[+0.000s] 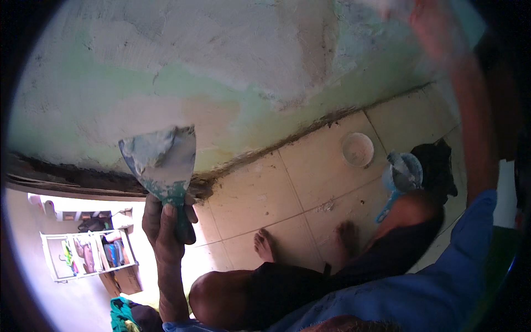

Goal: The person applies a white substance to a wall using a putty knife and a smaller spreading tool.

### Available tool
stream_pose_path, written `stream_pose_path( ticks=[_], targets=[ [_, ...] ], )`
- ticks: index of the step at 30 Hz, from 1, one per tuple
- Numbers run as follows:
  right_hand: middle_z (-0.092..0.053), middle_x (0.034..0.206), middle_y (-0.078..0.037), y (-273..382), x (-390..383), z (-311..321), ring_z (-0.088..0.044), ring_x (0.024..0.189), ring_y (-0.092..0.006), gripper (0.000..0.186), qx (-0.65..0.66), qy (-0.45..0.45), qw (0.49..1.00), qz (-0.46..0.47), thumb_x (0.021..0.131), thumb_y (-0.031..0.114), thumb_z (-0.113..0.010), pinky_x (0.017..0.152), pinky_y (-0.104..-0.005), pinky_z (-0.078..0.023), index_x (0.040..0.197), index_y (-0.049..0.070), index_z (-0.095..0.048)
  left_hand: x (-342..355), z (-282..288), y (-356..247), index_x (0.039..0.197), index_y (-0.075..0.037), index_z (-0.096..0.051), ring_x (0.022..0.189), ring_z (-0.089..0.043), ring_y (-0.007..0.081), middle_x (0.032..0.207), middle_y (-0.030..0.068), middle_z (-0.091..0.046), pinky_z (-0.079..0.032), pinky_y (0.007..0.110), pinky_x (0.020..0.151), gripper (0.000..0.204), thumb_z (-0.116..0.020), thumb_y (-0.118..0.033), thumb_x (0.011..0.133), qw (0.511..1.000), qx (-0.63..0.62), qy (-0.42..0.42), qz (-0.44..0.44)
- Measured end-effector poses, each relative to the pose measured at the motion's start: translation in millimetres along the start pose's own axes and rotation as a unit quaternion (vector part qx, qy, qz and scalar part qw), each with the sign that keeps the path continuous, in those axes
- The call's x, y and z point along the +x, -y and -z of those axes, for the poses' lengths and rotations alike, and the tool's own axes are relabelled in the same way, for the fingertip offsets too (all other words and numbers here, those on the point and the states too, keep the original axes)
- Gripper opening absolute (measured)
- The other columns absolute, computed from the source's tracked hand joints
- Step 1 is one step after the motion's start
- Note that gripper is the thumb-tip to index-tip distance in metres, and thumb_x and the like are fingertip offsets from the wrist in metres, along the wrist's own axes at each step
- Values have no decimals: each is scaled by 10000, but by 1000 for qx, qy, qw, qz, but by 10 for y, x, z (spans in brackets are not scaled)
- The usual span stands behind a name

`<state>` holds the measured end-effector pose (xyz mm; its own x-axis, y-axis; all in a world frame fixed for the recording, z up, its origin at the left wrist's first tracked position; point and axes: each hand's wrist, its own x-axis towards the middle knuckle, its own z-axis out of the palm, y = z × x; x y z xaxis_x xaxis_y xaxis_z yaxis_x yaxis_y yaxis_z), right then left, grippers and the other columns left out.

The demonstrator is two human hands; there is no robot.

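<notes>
My left hand (pixel 165 224) is closed round the green handle of a wide putty knife (pixel 164 152), blade upward. Pale wet putty (pixel 155 148) is heaped on that blade, in front of the lower wall. Far off at the upper right, my right arm is stretched up to the wall (pixel 221 91). My right hand (pixel 423 19) is smeared by motion near the picture's edge, so its fingers and anything in them cannot be made out. The wall is light green, with large patches of greyish filler.
On the tiled floor (pixel 254 193) stand a round pale-smeared tub (pixel 358 150) and a blue-handled container (pixel 408 170). Beside them lies a crumpled black bag (pixel 437 166). A doorway opens at the left, with a white rack (pixel 88 252) of items beyond. My bare feet and knees are below.
</notes>
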<state>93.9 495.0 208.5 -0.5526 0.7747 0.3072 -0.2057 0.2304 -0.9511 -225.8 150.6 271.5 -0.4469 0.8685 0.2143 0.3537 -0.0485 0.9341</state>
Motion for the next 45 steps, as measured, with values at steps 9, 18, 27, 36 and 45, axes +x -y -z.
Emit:
stream_pose_path(
  ticks=[9, 18, 27, 36, 45],
  targets=[
    [-596, 1141, -87, -493, -17, -339, -583, 1016, -223, 300, -72, -264, 949, 154, 919, 45, -581, 806, -318, -475, 1216, 4, -580, 185, -177, -278, 1174, 16, -497, 551, -574, 119, 883, 144, -638, -427, 205, 358, 293, -510, -223, 1005, 988, -124, 91, 29],
    [-515, 1207, -138, -1120, 68, -1670, -538, 1050, -238, 402, -270, -451, 814, 248, 915, -16, -538, 892, -328, -443, 1317, -12, -517, -193, 36, -71, 1154, 14, -494, 643, -613, 139, 909, 163, -640, -471, 203, 426, 277, -516, -217, 1003, 996, -79, 41, 20],
    [-528, 1131, -193, -1302, 685, -2288, -506, 1037, -328, 578, -267, -471, 826, 157, 855, -51, -545, 872, -396, -429, 1416, -41, -408, -358, 253, 21, 1105, 10, -508, 630, -608, 126, 905, 156, -648, -464, 195, 424, 231, -515, -196, 1001, 995, -77, 15, 64],
    [-425, 1296, -216, -1462, 102, -2321, -427, 1167, -371, 773, -246, -474, 820, 207, 747, -192, -559, 949, -398, -425, 1459, 64, -403, -270, 248, 96, 1113, 20, -512, 603, -601, 123, 887, 161, -653, -445, 199, 391, 256, -529, -205, 993, 997, -53, 18, 56],
    [-496, 1217, -211, -1093, 349, -2319, -453, 1124, -361, 629, -320, -464, 794, 227, 834, -109, -553, 939, -432, -411, 1431, 54, -440, -194, 242, 232, 1110, 32, -513, 432, -520, 99, 863, 176, -646, -383, 204, 296, 264, -525, -206, 995, 999, -20, 12, 33]
  ],
)
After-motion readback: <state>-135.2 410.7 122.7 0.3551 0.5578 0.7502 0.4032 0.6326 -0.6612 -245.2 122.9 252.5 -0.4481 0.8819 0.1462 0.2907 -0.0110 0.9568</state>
